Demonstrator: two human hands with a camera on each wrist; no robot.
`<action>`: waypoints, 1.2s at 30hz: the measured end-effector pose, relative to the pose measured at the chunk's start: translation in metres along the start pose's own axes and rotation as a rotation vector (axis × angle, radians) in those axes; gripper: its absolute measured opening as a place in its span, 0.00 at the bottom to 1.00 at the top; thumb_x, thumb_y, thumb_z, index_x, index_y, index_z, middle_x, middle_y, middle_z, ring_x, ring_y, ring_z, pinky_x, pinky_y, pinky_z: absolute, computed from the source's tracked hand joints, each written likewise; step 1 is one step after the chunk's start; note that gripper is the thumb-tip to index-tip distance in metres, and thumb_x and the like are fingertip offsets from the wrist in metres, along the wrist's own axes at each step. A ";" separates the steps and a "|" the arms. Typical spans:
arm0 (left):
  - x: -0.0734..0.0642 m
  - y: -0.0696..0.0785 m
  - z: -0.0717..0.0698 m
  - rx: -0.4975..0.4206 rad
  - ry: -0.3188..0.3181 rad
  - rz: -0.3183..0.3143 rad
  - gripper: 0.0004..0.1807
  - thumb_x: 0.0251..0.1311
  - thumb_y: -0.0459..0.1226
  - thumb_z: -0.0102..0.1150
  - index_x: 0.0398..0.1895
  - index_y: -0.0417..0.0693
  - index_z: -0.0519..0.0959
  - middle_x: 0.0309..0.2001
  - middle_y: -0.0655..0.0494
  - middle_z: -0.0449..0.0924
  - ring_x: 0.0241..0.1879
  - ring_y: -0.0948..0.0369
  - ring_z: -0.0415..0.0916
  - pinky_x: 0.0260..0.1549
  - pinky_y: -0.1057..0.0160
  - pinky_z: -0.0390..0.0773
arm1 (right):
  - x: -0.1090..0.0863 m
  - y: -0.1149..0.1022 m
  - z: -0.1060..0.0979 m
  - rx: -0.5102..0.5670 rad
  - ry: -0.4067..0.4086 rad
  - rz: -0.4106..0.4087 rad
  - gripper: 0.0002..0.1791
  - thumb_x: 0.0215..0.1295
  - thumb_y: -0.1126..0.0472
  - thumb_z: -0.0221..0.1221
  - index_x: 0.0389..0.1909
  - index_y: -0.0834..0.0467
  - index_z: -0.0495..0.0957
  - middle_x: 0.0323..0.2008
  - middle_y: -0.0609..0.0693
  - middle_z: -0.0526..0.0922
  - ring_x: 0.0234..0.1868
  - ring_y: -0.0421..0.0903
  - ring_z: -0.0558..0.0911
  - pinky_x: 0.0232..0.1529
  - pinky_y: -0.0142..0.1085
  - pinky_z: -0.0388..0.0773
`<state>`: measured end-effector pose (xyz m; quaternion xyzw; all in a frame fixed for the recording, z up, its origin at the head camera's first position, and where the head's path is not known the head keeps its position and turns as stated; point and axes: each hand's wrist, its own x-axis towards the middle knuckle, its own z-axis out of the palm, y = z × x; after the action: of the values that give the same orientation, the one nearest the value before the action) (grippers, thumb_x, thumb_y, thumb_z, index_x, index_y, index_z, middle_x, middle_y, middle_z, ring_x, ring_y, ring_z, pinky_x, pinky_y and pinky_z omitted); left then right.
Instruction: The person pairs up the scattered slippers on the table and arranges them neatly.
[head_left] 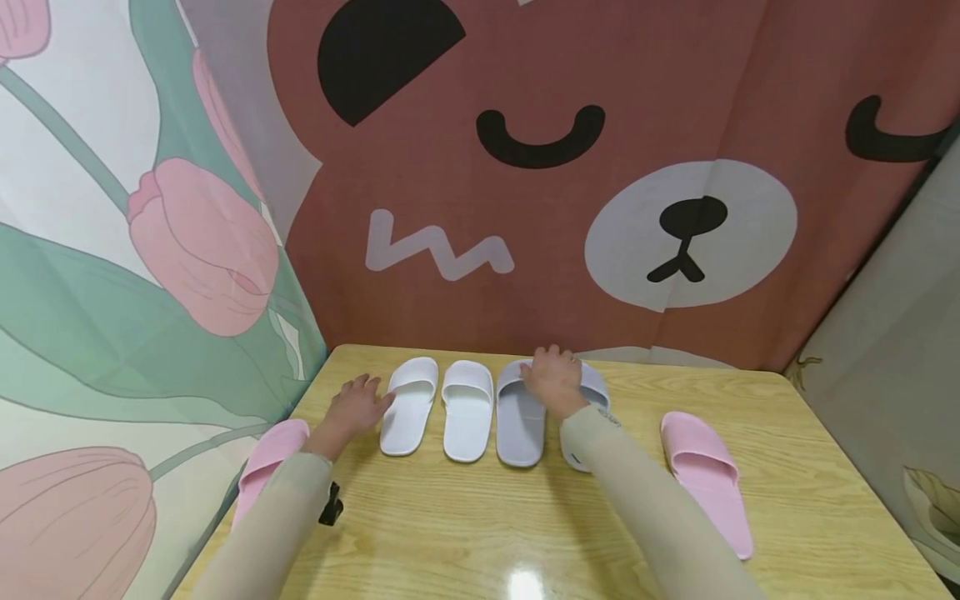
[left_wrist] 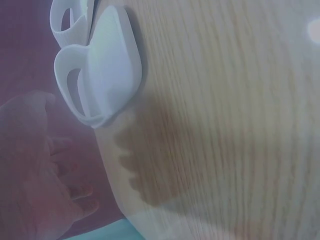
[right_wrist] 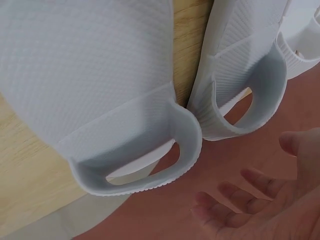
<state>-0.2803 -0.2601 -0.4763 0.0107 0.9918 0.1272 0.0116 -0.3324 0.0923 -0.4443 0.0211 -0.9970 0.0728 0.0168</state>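
Note:
Four slippers stand side by side along the table's far edge. My left hand (head_left: 356,408) is just left of the outer white slipper (head_left: 407,419), its fingers relaxed and holding nothing. The left wrist view shows that hand (left_wrist: 30,170) apart from the white slipper (left_wrist: 112,65). Another white slipper (head_left: 467,421) comes beside it. My right hand (head_left: 555,382) hovers over the left grey slipper (head_left: 520,429) and the right grey slipper (head_left: 595,385), partly hiding both. In the right wrist view its loosely bent fingers (right_wrist: 220,212) hold nothing, apart from the grey slipper straps.
One pink slipper (head_left: 701,475) lies on the right of the wooden table (head_left: 435,533). A second pink slipper (head_left: 266,458) sits at the left edge, partly behind my left sleeve. A bear-print curtain (head_left: 420,317) hangs right behind the table, with a tulip-print curtain (head_left: 202,250) on the left.

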 end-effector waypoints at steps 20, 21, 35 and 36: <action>-0.015 -0.012 -0.007 0.026 -0.001 0.025 0.35 0.77 0.52 0.39 0.71 0.31 0.64 0.71 0.26 0.59 0.69 0.26 0.56 0.62 0.29 0.62 | -0.006 0.027 -0.002 0.022 -0.017 0.041 0.34 0.75 0.39 0.50 0.64 0.65 0.72 0.57 0.64 0.76 0.60 0.68 0.73 0.62 0.61 0.68; -0.016 -0.012 -0.009 0.026 -0.001 0.023 0.35 0.77 0.52 0.40 0.71 0.31 0.64 0.71 0.26 0.59 0.69 0.27 0.56 0.62 0.29 0.62 | -0.006 0.028 -0.002 0.020 -0.016 0.042 0.34 0.75 0.39 0.50 0.64 0.65 0.73 0.57 0.64 0.76 0.60 0.68 0.73 0.62 0.61 0.68; -0.018 -0.024 -0.011 0.022 -0.012 0.008 0.36 0.77 0.53 0.39 0.72 0.31 0.63 0.71 0.26 0.58 0.69 0.26 0.54 0.63 0.28 0.60 | -0.009 0.036 -0.005 0.001 -0.020 0.059 0.33 0.74 0.40 0.51 0.62 0.65 0.73 0.54 0.63 0.77 0.58 0.64 0.75 0.62 0.61 0.69; -0.019 -0.024 -0.011 0.023 -0.013 0.004 0.36 0.77 0.53 0.39 0.72 0.31 0.63 0.71 0.26 0.58 0.69 0.26 0.54 0.63 0.28 0.60 | -0.010 0.037 -0.005 0.005 -0.013 0.058 0.32 0.74 0.40 0.51 0.60 0.65 0.74 0.54 0.63 0.78 0.57 0.64 0.75 0.61 0.61 0.69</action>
<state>-0.2621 -0.2865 -0.4711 0.0139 0.9931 0.1155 0.0177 -0.3243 0.1303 -0.4452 -0.0072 -0.9971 0.0754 0.0080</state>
